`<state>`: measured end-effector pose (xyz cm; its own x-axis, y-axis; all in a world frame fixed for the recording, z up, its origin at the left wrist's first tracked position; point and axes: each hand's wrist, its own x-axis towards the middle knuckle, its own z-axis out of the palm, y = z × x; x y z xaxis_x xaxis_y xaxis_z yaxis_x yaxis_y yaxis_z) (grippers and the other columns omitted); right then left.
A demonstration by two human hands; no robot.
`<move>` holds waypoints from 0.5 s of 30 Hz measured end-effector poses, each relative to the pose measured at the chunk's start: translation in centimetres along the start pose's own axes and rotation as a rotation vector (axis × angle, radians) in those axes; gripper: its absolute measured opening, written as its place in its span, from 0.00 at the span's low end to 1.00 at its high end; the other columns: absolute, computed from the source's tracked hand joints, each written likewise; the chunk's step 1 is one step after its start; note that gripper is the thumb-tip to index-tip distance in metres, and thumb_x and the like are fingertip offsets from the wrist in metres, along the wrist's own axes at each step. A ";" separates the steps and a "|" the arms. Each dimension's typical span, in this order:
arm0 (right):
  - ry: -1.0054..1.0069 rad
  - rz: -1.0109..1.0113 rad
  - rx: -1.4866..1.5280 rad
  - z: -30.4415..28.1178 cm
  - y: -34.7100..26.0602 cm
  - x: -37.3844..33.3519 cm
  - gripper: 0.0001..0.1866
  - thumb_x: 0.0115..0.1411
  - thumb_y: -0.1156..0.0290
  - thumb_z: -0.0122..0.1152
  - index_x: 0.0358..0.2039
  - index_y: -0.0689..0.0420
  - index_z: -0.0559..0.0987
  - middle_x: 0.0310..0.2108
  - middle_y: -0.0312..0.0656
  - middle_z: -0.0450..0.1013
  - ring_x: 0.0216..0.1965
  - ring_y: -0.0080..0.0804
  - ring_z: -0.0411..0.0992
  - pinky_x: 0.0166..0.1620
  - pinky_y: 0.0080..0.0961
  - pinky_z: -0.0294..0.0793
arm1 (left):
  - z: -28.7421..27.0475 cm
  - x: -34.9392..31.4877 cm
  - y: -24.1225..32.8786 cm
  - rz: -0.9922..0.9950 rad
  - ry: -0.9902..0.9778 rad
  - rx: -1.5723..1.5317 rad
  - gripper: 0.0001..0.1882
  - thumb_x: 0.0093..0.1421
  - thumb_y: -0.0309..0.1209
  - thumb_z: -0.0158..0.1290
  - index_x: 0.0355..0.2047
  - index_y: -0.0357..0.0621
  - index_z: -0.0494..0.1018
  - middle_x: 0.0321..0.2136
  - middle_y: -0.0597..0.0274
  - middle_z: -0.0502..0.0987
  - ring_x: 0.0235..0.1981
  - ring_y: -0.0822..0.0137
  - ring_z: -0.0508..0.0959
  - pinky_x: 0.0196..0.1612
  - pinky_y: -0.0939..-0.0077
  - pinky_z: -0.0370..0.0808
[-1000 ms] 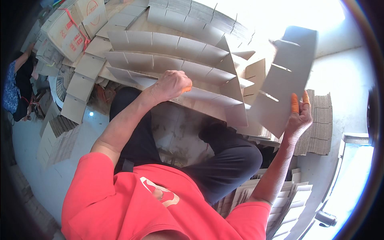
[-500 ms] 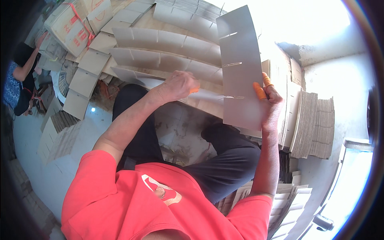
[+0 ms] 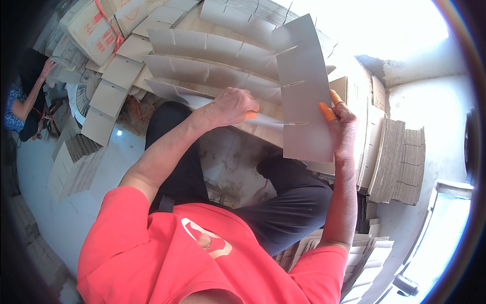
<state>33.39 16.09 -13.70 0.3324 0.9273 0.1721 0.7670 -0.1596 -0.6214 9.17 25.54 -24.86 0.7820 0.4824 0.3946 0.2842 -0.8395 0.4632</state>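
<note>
Cardboard divider grid [image 3: 212,55]: large assembly of long slotted strips standing on edge in parallel rows, crossed by shorter pieces; it fills the upper middle of the view, in front of the seated person's knees.

Cardboard stacks [image 3: 397,159]: flat bundles of cut pieces, piled to the person's right, just beside the right hand; more loose strips lie fanned at the lower right.

Bundled cartons [image 3: 93,25]: flat packs tied with red strapping, upper left, well apart from the hands.

Floor [image 3: 45,202]: pale, smooth, with another small pile of strips lying on it at the left.

Slotted cardboard strip [image 3: 304,96]: grey panel with three slits cut in from one long edge, held upright and slightly tilted over the right end of the grid, between the two hands.

Second person [image 3: 25,96]: at the far left edge, one arm raised toward the cartons; little else can be told.

Left hand [image 3: 230,106]: grip closed in a pinch on the near strip of the grid, an orange fingertip cover showing by the thumb; it sits just beside the upright panel's lowest slit.

Right hand [image 3: 344,126]: grip pinching the panel's right edge, orange-covered fingertips pressed against it.
</note>
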 end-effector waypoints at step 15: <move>0.109 -0.076 -0.032 1.8 0.8 -1.4 0.07 0.57 0.75 0.64 0.35 0.65 0.79 0.14 0.38 0.60 0.17 0.16 0.52 0.21 0.16 0.59 | -2.6 5.7 -4.5 -0.090 0.237 0.273 0.13 0.50 0.35 0.61 0.23 0.39 0.73 0.23 0.60 0.76 0.31 0.57 0.77 0.37 0.65 0.73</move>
<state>32.58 15.28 -15.84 0.3288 0.8951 0.3011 0.8088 -0.1023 -0.5791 10.88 32.72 -22.63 0.6063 0.5753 0.5491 0.5089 -0.8112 0.2880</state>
